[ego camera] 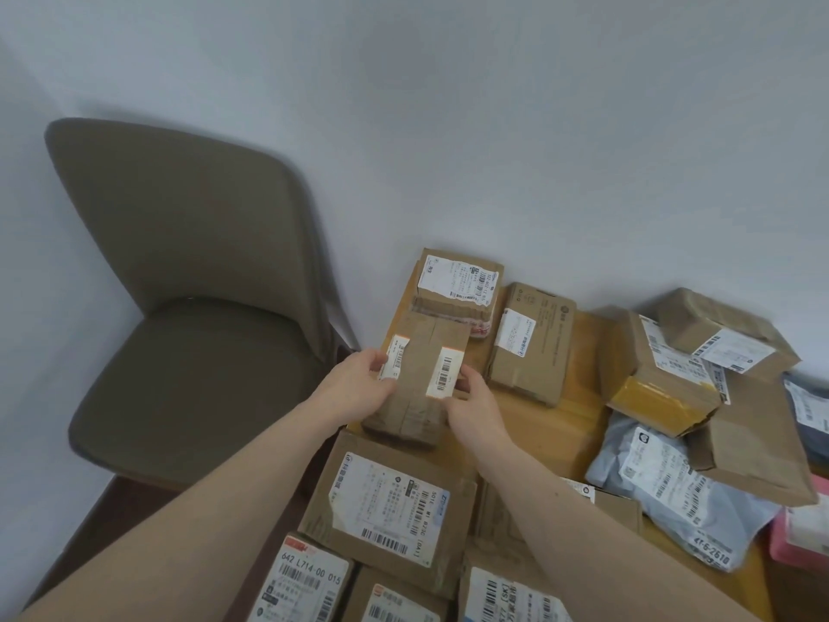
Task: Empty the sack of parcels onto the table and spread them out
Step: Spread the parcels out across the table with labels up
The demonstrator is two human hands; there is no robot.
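Cardboard parcel (417,379) between both grips

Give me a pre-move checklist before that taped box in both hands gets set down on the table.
1. Left hand holds the taped box: ok.
2. Right hand holds its other side: ok.
3. Bare table right of the box to take it: ok.
4. Box clear of the labelled box behind: cannot tell, edges look close.
5. Box well inside the table's left edge by the chair: not ok.
6. Sack emptied: cannot tell, not in view.
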